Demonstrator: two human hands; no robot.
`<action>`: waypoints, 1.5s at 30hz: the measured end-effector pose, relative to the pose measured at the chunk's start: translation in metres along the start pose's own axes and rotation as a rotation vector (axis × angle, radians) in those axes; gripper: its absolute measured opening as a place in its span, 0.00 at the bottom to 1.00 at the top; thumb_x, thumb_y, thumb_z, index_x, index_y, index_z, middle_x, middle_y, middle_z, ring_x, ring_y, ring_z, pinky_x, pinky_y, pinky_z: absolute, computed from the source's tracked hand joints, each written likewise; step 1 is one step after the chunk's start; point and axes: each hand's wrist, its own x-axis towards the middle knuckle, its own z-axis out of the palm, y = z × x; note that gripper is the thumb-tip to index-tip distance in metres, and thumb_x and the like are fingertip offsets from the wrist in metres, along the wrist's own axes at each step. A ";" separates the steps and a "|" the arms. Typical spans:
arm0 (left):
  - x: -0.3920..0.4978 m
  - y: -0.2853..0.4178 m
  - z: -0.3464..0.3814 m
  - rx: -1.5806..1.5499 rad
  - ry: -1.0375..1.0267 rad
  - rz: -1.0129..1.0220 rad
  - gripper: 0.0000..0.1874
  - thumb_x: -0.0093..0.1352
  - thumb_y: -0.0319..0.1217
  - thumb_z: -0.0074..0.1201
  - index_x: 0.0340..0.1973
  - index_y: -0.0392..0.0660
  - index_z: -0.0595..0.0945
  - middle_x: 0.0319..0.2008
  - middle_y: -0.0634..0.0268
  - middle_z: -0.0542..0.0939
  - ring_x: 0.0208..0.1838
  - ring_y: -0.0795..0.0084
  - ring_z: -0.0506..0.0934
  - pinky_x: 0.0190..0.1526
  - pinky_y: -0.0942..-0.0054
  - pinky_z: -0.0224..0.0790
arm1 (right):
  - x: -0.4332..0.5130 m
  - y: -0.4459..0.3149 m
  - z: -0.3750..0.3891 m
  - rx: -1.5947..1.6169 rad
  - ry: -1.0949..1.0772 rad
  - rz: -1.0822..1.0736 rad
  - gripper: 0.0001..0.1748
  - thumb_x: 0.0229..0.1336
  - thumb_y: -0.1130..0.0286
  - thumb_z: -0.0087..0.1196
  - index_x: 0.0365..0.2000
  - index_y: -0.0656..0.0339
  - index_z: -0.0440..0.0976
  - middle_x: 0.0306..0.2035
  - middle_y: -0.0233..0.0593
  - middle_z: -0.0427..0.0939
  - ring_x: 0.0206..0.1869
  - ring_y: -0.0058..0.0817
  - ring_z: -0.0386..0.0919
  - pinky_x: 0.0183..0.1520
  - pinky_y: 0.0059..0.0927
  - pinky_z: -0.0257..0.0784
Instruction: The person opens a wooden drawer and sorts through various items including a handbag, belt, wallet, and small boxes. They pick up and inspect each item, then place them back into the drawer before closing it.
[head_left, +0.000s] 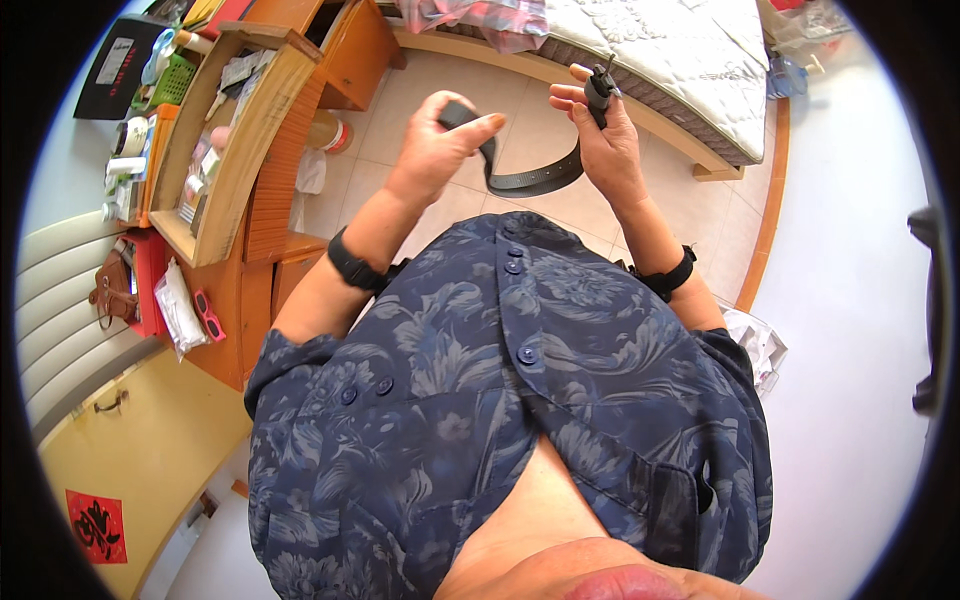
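Note:
A dark belt (536, 180) with small holes hangs in a loop between my two hands, above the tiled floor. Its flat end lies between the thumb and fingers of my left hand (442, 146), at the upper middle. Around the other end, where a dark buckle (600, 82) shows, my right hand (611, 146) is closed at the thumb, with some fingers spread. Black straps circle both forearms. Part of the belt behind my left fingers is hidden.
An open wooden drawer (251, 161) full of small items juts out at the left, beside a cluttered desktop. The bed (667, 67) with a bare mattress stands ahead at the upper right. A jar (330, 133) stands on the floor by the cabinet. A white bag (754, 345) lies at the right.

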 end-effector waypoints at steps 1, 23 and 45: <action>0.002 -0.001 0.006 -0.002 -0.008 -0.022 0.16 0.65 0.32 0.71 0.37 0.45 0.75 0.27 0.73 0.78 0.28 0.84 0.75 0.29 0.82 0.69 | 0.000 0.000 0.006 0.034 -0.022 0.034 0.22 0.75 0.75 0.45 0.66 0.59 0.64 0.53 0.40 0.81 0.55 0.25 0.79 0.58 0.26 0.70; 0.015 -0.025 0.022 -0.326 -0.266 -0.366 0.26 0.82 0.51 0.35 0.56 0.41 0.77 0.47 0.63 0.81 0.51 0.71 0.80 0.54 0.71 0.75 | -0.029 0.024 0.046 0.215 -0.158 0.254 0.50 0.55 0.54 0.72 0.68 0.66 0.58 0.52 0.40 0.78 0.54 0.28 0.77 0.60 0.32 0.73; 0.061 -0.049 0.123 0.587 -1.287 -0.307 0.35 0.56 0.38 0.77 0.56 0.39 0.77 0.44 0.71 0.80 0.49 0.82 0.74 0.51 0.76 0.69 | -0.076 -0.013 -0.053 0.977 0.539 0.262 0.21 0.62 0.74 0.59 0.55 0.60 0.69 0.31 0.34 0.77 0.35 0.23 0.78 0.37 0.27 0.77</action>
